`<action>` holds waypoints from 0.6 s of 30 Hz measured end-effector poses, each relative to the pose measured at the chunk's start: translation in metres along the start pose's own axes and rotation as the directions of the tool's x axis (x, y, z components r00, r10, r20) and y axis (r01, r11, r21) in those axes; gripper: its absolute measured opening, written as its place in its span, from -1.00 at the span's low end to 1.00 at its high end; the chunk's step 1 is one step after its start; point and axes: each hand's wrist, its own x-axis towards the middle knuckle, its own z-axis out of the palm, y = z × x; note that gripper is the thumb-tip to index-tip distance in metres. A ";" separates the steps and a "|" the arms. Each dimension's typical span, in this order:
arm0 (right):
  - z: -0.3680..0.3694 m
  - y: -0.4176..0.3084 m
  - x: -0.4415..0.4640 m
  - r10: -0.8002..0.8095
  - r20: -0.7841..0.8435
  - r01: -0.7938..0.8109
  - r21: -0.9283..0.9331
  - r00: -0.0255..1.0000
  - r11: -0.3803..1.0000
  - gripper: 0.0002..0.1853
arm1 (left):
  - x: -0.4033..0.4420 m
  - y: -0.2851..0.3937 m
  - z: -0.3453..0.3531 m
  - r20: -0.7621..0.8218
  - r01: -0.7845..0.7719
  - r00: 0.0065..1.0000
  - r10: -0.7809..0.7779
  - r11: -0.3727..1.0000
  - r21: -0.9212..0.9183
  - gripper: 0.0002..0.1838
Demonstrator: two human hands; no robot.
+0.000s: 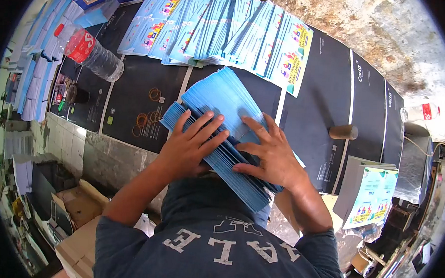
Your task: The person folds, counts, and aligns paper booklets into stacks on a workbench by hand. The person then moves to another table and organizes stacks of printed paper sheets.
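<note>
A person in a dark T-shirt (215,274) bearing pale upside-down letters, among them "ALE", has both hands on a bundle of light-blue folded paper booklets (223,96) at the near edge of the black-covered desk (332,69). The bundle's long, darker-edged side runs diagonally from far left to near right; its paler part fans toward the wall. The left hand (189,145) lies across it, fingers spread; the right hand (269,154) touches it with fingers apart, any grip underneath hidden. Beyond lies a row of blue-and-yellow printed booklets (218,30), one reading "BUKU TABUNGAN BANK SAMPAH". White "Carta" lettering marks the desk covering; a clear plastic bottle (103,65) wears a red label.
</note>
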 end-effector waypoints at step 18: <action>-0.001 -0.009 -0.001 -0.022 0.013 0.022 -0.041 1.000 0.999 -0.79 | 0.007 -0.001 -0.001 0.042 0.012 0.999 -0.010 1.000 -0.029 0.06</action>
